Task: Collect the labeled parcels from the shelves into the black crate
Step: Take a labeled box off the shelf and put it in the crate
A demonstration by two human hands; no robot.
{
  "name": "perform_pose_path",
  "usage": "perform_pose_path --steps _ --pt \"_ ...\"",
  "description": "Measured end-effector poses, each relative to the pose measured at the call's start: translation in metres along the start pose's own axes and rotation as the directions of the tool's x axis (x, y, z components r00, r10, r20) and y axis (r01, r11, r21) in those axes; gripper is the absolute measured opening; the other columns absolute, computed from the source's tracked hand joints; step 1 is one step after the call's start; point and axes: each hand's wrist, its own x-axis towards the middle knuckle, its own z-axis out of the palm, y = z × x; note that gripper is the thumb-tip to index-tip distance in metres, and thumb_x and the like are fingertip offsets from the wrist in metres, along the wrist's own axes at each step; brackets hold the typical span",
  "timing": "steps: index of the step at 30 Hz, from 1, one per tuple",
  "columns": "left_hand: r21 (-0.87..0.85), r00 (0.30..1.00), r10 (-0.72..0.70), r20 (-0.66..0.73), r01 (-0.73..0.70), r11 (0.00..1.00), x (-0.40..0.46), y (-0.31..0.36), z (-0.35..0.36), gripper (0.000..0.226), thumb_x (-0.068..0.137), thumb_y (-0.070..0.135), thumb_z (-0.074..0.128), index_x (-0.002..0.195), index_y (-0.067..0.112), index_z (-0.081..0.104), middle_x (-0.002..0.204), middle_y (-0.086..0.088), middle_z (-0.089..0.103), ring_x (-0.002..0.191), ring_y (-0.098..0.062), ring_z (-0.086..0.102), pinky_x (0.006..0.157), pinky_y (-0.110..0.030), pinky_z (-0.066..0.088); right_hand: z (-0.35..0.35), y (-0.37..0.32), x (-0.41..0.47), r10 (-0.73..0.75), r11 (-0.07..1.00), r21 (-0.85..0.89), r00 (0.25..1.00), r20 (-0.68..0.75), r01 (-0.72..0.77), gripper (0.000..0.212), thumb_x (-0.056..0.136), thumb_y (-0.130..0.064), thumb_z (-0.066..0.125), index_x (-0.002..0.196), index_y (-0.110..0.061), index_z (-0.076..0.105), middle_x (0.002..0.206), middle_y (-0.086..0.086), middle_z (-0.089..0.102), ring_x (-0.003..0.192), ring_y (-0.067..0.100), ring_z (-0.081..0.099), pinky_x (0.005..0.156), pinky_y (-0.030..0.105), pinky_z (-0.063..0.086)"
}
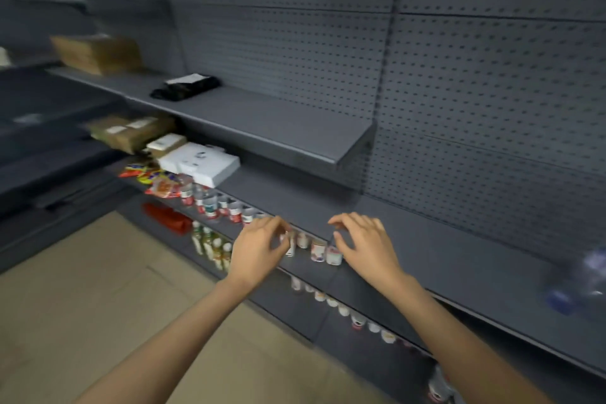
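Both my hands reach out in front of the grey shelves and hold nothing. My left hand (259, 248) and my right hand (364, 244) have loosely curled fingers, about a hand's width apart, over the front of a middle shelf. A black bag parcel with a white label (187, 87) lies on the upper shelf. On the shelf below lie a white labeled box (201, 162), a small box with a white label (165, 144) and a brown labeled carton (131, 131). Another brown carton (98, 54) sits far left on the upper shelf. No black crate is in view.
Small cups and bottles (223, 205) line the lower shelf edges under my hands, with snack packets (154, 177) and a red bag (169, 218) to the left. A blurred blue-capped bottle (580, 285) is at the right. The beige floor (98, 305) lies lower left.
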Motion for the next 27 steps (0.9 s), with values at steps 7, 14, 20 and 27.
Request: perform_pose_path --steps 7,14,20,27 --pt "0.123 0.976 -0.167 -0.137 0.184 0.975 -0.046 -0.114 -0.105 0.024 0.077 0.040 0.045 0.086 0.024 0.060 0.083 0.007 0.062 0.080 -0.015 0.055 0.068 -0.031 0.044 0.074 -0.141 0.068 -0.207 0.975 0.096 0.978 0.039 0.202 0.017 0.092 -0.024 0.053 0.108 -0.024 0.059 0.102 -0.007 0.063 0.097 0.018 0.058 0.085 0.033 0.035" --pt "0.175 0.910 -0.306 -0.280 0.362 0.916 -0.093 -0.203 -0.184 0.011 0.079 0.034 0.052 0.083 0.025 0.059 0.080 0.010 0.060 0.077 -0.013 0.055 0.067 -0.030 0.044 0.142 -0.258 0.118 -0.340 0.920 0.245 0.934 0.106 0.307 0.019 0.093 -0.026 0.052 0.111 -0.028 0.057 0.107 -0.011 0.062 0.104 0.012 0.054 0.091 0.029 0.033" --pt "0.175 0.848 -0.405 -0.342 0.481 0.859 -0.096 -0.277 -0.229 0.004 0.082 0.031 0.058 0.085 0.029 0.058 0.083 0.014 0.059 0.081 -0.008 0.053 0.068 -0.025 0.041 0.191 -0.340 0.173 -0.474 0.858 0.297 0.868 0.147 0.418 0.020 0.096 -0.027 0.049 0.115 -0.029 0.055 0.110 -0.015 0.057 0.105 0.007 0.049 0.093 0.024 0.032" --pt "0.251 0.822 -0.401 -0.405 0.521 0.816 -0.049 -0.384 -0.265 0.009 0.082 0.029 0.059 0.090 0.026 0.060 0.088 0.013 0.061 0.084 -0.008 0.052 0.070 -0.019 0.034 0.271 -0.419 0.275 -0.572 0.790 0.355 0.809 0.132 0.501 0.020 0.094 -0.027 0.051 0.113 -0.029 0.055 0.107 -0.013 0.058 0.102 0.008 0.051 0.094 0.026 0.033"
